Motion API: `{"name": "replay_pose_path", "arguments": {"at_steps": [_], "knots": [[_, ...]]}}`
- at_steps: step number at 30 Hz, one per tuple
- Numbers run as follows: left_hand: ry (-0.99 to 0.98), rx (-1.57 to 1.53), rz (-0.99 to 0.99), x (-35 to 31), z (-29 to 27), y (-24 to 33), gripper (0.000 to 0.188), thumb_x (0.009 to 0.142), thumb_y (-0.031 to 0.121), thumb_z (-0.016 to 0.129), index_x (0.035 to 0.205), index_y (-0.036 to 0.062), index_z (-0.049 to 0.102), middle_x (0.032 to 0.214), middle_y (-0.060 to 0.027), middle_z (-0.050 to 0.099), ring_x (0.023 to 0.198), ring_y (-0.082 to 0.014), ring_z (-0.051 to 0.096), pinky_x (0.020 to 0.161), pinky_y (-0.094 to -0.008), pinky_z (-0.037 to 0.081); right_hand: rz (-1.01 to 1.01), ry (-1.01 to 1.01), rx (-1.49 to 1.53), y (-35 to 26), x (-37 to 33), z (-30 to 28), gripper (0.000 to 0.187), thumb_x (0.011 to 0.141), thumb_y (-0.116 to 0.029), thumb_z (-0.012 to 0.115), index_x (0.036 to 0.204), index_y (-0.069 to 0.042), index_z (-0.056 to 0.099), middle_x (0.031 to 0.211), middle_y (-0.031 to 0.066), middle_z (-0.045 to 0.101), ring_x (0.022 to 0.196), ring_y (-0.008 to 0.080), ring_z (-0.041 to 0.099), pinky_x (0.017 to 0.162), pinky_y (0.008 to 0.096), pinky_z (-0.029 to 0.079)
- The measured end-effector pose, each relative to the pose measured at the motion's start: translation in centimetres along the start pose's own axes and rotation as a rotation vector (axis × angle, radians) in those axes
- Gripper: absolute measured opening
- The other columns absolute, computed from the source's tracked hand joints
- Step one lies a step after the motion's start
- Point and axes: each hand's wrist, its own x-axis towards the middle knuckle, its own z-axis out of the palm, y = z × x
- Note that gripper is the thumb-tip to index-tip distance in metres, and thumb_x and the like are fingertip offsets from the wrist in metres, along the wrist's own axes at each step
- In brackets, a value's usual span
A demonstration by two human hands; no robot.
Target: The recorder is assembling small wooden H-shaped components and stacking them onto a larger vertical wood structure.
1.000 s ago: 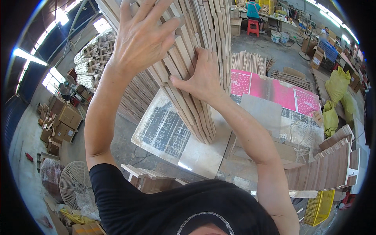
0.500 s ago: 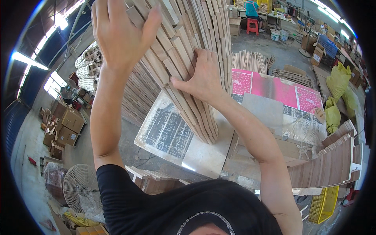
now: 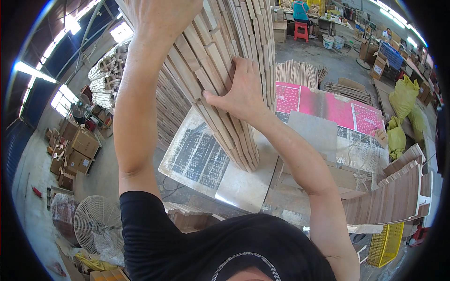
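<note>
A tall stack of narrow wooden strips [image 3: 220, 86] stands on a table, leaning slightly, its ends uneven like bricks. My right hand [image 3: 243, 93] grips its near face, thumb on one side of several strips and fingertips curled in on the other. Higher up, my left hand [image 3: 161, 18] reaches over the upper left part of the stack; its fingers run out of the top edge, so their pose is hidden. Beneath the stack lies a pale board [image 3: 248, 187] on the worn table top [image 3: 194, 154].
Pink printed sheets [image 3: 323, 107] and a grey panel [image 3: 313, 131] cover the table's right part. Curved rows of wooden slats [image 3: 384, 199] stand at the right. A fan [image 3: 97, 227] and cardboard boxes [image 3: 84, 143] are on the left. Far back, a person [image 3: 301, 13] sits on a red stool [image 3: 301, 32].
My left hand has moved up and slightly right along the stack, its fingers now out of the picture. My right hand keeps its place on the strips.
</note>
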Motion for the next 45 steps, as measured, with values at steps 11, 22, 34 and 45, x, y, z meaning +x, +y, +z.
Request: {"name": "replay_pose_path", "arguments": {"at_steps": [11, 22, 34, 45], "knots": [[0.051, 0.004, -0.047, -0.1, 1.4, -1.8, 0.031, 0.098, 0.023, 0.058, 0.120, 0.0015, 0.066, 0.066, -0.0181, 0.068, 0.083, -0.0405, 0.069, 0.114, -0.0525, 0.033, -0.034, 0.010, -0.011, 0.1, 0.0, 0.4, 0.093, 0.066, -0.045, 0.085, 0.124, 0.015, 0.045, 0.119, 0.0298, 0.050, 0.114, 0.0423, 0.046, 0.102, 0.0494, 0.043], [0.585, -0.550, -0.258, -3.3, 0.6, -9.2, 0.047, 0.094, 0.028, 0.071, 0.128, -0.0022, 0.063, 0.126, -0.0195, 0.064, 0.116, -0.0339, 0.061, 0.105, -0.0436, 0.045, -0.028, 0.008, -0.051, -0.4, -0.2, 0.0, 0.099, 0.065, -0.046, 0.086, 0.130, 0.017, 0.044, 0.121, 0.0289, 0.053, 0.114, 0.0424, 0.048, 0.102, 0.0509, 0.042], [0.099, -1.208, -0.798, -9.8, 4.5, -8.5, 0.066, 0.101, 0.042, 0.065, 0.141, -0.0053, 0.045, 0.127, -0.0174, 0.061, 0.116, -0.0223, 0.060, 0.101, -0.0373, 0.049, -0.005, -0.039, -0.066, -0.2, -0.1, 0.9, 0.099, 0.065, -0.042, 0.088, 0.132, 0.016, 0.043, 0.120, 0.0296, 0.052, 0.115, 0.0435, 0.049, 0.100, 0.0527, 0.043], [0.184, -1.206, -0.626, -10.9, 5.8, -8.6, 0.070, 0.101, 0.041, 0.063, 0.147, -0.0054, 0.039, 0.132, -0.0195, 0.060, 0.123, -0.0245, 0.058, 0.105, -0.0370, 0.046, 0.013, -0.001, -0.072, 0.1, -0.1, 1.1, 0.099, 0.064, -0.043, 0.088, 0.130, 0.016, 0.043, 0.119, 0.0274, 0.051, 0.114, 0.0414, 0.050, 0.099, 0.0510, 0.043]]}}
